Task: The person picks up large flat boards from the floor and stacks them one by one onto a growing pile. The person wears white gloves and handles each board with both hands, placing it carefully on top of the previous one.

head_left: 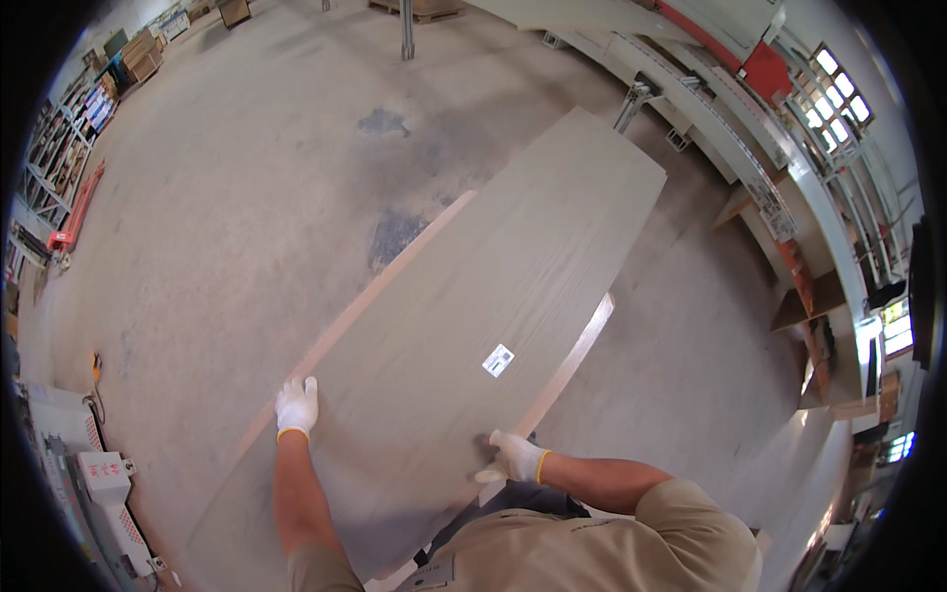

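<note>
1. Head view: we see a long grey-brown wood-grain panel [473, 316] stretching away from us over the concrete floor [217, 217], its far end near the pale curved machine frame [730, 148] at the upper right. A small white sticker [498, 360] sits on its face toward the right edge.
2. Our left hand [296, 407], in a white glove with a yellow cuff, lies on the panel's left edge, fingers spread flat on the top face; we cannot tell whether the thumb curls under.
3. Our right hand [515, 457], gloved the same way, is closed around the panel's right edge near the pale lower board [577, 355] that shows beneath it.
4. Both forearms come up from the lower edge, the left nearly straight, the right bent in from the right.
5. A white machine [99, 483] stands at the lower left.
</note>
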### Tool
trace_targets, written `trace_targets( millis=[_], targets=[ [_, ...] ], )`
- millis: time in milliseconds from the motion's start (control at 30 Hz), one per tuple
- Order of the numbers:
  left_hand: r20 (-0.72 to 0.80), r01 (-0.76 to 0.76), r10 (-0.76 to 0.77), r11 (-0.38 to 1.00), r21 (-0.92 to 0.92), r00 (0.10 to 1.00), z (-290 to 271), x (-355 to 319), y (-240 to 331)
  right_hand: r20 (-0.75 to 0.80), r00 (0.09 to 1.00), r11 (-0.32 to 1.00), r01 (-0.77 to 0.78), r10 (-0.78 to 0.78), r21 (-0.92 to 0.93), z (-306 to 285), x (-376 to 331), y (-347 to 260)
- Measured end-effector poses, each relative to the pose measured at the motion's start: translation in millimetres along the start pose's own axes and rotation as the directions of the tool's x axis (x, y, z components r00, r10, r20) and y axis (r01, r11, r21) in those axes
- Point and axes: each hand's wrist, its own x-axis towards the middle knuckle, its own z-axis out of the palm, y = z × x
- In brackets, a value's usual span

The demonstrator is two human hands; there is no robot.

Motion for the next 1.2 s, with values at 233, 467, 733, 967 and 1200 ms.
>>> trace_targets(
  millis=[233, 467, 733, 967, 1200],
  targets=[
    [0.035, -0.072, 0.071, 0.997, 0.019, 0.997, -3, 1, 6, -0.008, 1.0, 0.999, 0.029, -0.029, -0.039, -12, 14, 7],
    [0.046, 0.006, -0.008, 0.999, 0.036, 0.999, 2, 7, 6, -0.072, 0.996, 0.807, -0.005, -0.047, -0.591, -29, -44, -31],
    [-0.333, 0.238, -0.192, 0.966, 0.102, 0.923, 7, -36, 43, -0.081, 0.926, 0.904, 0.338, -0.369, -0.262, -89, -116, -147],
    [-0.534, 0.228, -0.32, 0.945, -0.232, 0.783, 89, -130, 107, -0.188, 0.733, 0.748, 0.664, -0.653, -0.01, -150, -140, -325],
    [-0.457, 0.38, -0.442, 0.897, -0.225, 0.772, 100, -187, 166, -0.25, 0.44, 0.395, 0.894, -0.863, 0.211, -133, -181, -496]
  ],
)
